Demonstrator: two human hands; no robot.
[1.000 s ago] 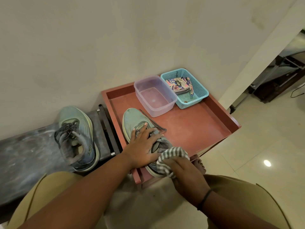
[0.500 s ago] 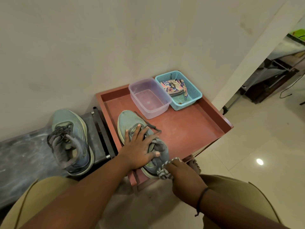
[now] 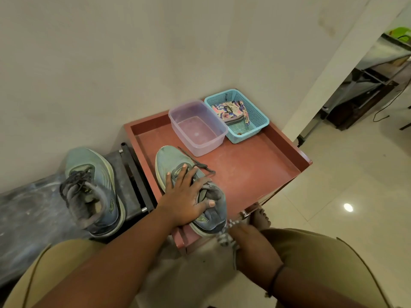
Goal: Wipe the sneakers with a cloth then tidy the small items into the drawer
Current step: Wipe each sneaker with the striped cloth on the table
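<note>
Presently the left hand (image 3: 184, 196) lies spread and flat over the laces and tongue of the sneaker (image 3: 189, 190) on the red tray (image 3: 255, 172), fingers straight and fanned toward 12 o'clock, thumb resting across the collar toward 3 o'clock. The right hand (image 3: 246, 243) sits at the heel, at about 5 o'clock from the left hand, fingers curled round the striped cloth (image 3: 224, 235), which is bunched against the rear of the sole where the heel overhangs the tray's near edge.

Risks, as judged from this arrangement: the heel projects past the edge, so a hard downward or outward stroke of the cloth could lever the sneaker off the tray toward the person's lap, should the pressing hand relax. A loose lace (image 3: 200, 164) trails toward 1 o'clock from the fingertips; a sideways wipe could snag it. The clear plastic tub (image 3: 198, 127) stands just beyond the toe at 12 to 1 o'clock, and a forward shove of the shoe could knock it into the teal basket (image 3: 255, 116) touching its right side, which holds a patterned pouch (image 3: 229, 110).

The second sneaker (image 3: 93, 192) rests on the dark bench (image 3: 26, 210), at 9 o'clock from the left hand and apart from it; whether it has been wiped cannot be told. No drawer front is clearly visible below the tray
</note>
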